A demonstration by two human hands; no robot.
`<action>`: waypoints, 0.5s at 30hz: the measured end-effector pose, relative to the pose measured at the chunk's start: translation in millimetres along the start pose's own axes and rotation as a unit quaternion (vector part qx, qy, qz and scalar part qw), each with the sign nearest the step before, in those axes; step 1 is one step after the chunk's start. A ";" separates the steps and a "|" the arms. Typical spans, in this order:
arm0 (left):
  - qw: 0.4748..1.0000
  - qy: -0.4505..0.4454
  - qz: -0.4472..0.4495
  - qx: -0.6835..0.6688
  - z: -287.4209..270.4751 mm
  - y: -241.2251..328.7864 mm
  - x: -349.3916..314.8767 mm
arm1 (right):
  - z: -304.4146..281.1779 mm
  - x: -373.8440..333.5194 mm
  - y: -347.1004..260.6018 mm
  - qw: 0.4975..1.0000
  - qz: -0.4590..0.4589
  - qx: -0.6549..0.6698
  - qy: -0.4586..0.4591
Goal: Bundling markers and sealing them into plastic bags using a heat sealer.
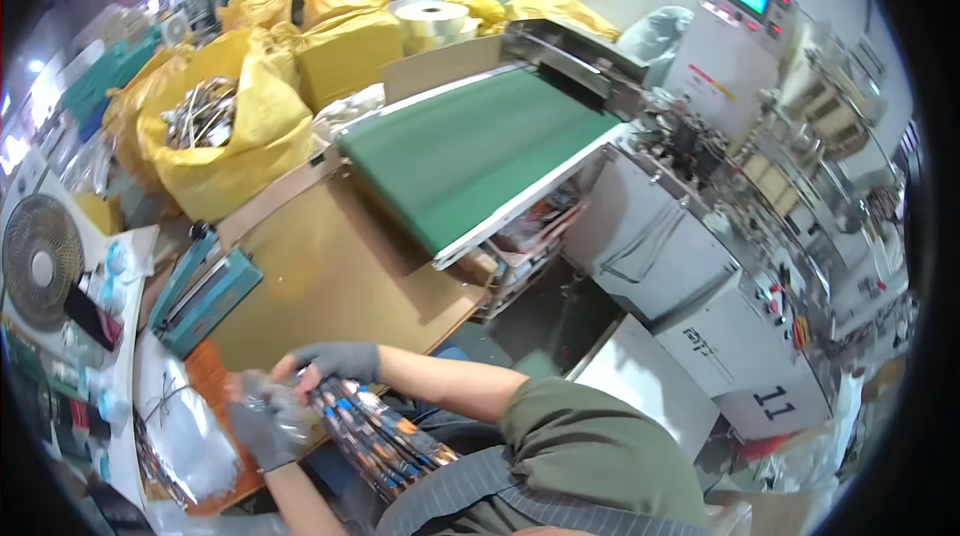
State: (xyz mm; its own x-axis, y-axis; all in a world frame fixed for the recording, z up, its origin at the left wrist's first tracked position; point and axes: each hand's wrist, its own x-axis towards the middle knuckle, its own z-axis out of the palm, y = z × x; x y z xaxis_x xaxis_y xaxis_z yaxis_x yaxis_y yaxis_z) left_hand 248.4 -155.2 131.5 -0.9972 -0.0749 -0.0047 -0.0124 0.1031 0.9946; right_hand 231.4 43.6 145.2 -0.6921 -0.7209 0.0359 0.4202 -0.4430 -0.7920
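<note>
A bundle of long, thin, stick-like packets (pixel 375 436) in black, orange, white and blue lies slanted against my lap and apron. My right hand (pixel 335 363), in a grey glove with bare fingertips, is closed round the far end of the bundle. Beside that end is my left hand (pixel 265 424), also gloved in grey, with its fingers bent inward. Something shiny and clear shows at the left fingers, but blur hides what it is. To the left, a clear plastic sheet or bag pile (pixel 190 426) rests on the orange-brown work surface.
A teal bag sealer (pixel 205 301) stands on the brown table (pixel 300 271). Beyond it is a green conveyor belt (pixel 480 156). A yellow sack (pixel 225 171) of thin packets sits at the back left, a fan (pixel 42 251) at far left. White machine cabinets (pixel 650 236) line the right.
</note>
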 end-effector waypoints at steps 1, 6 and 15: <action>0.970 0.116 0.027 -0.213 11.6 34.2 -4.6 | 1.3 2.7 -0.9 0.999 0.028 0.020 -0.021; 0.960 -0.104 0.177 0.191 47.8 84.3 -54.9 | -14.9 37.8 23.2 0.995 -0.094 -0.025 0.000; 0.906 -0.107 0.367 0.182 10.7 -80.0 -133.0 | -3.6 -38.9 137.3 0.843 -0.516 -0.136 -0.070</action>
State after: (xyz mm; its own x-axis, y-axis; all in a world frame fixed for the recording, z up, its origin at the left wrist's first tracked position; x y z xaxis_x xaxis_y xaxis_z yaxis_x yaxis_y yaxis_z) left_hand 381.2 -142.9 51.4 -0.7372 0.3362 0.5861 0.6757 0.3694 0.6379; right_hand 313.9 12.8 32.9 -0.5233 -0.0915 0.8472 -0.5257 -0.7478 -0.4054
